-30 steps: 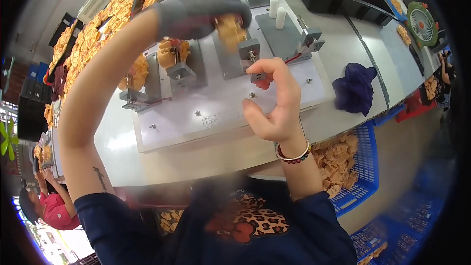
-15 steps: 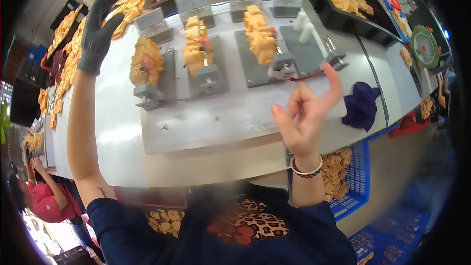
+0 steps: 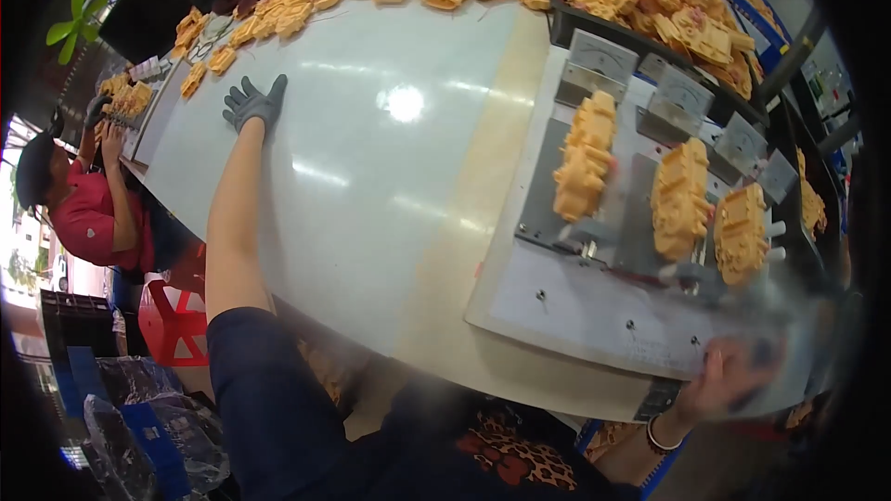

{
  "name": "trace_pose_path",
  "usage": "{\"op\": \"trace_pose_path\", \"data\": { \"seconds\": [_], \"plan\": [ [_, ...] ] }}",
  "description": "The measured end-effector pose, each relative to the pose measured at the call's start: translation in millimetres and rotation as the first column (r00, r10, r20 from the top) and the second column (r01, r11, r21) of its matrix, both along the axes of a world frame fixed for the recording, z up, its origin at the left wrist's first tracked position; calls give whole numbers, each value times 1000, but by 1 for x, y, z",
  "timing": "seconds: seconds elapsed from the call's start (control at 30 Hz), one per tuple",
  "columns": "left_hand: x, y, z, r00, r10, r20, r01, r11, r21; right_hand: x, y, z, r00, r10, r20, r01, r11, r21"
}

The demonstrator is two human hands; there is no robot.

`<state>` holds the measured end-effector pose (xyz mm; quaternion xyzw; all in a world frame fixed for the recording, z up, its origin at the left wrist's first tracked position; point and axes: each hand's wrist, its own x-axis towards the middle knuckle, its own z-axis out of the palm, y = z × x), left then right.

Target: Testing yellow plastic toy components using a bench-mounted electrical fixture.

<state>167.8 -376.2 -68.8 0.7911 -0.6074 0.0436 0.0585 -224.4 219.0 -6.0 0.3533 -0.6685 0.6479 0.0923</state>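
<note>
My left hand (image 3: 255,107), in a grey glove, is spread open over the white tabletop (image 3: 371,176), with nothing in it. My right hand (image 3: 729,373) is bare and smeared by motion at the table's front right. A dark patch shows at its fingers, perhaps the dark purple cloth, but I cannot tell whether they grip it. Beyond that hand, yellow-orange plastic housings sit on the grey test fixtures: one (image 3: 585,158) at the left, one (image 3: 680,198) in the middle and one (image 3: 741,234) at the right. Analog dial meters (image 3: 601,60) stand behind them.
Many loose yellow-orange housings (image 3: 288,5) lie along the far edge. A black tray (image 3: 557,23) heaped with more stands at the back right. On the left, another person in a red shirt (image 3: 97,213) handles similar parts. A red stool (image 3: 174,323) stands nearby.
The view has swung left, so the fixtures now appear farther right. My left hand has gone from near the piled housings to over the bare tabletop, fingers spread. My right hand has left the rightmost fixture.
</note>
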Motion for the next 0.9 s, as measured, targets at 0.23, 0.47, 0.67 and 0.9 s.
{"op": "trace_pose_path", "data": {
  "seconds": [0.23,0.47,0.67,0.9],
  "plan": [
    [39,-61,0,998,-47,33,48,998,-47,-2,5,-7,981,-171,-94,182,976,123],
    [30,-87,4,988,-120,97,114,991,64,1,5,-7,979,-191,-69,200,968,153],
    [32,-78,8,981,-189,52,186,981,48,8,-3,-3,980,-197,-9,197,975,100],
    [14,-18,3,842,-523,128,515,852,96,3,3,-8,998,-67,12,68,997,-22]
  ]
}}
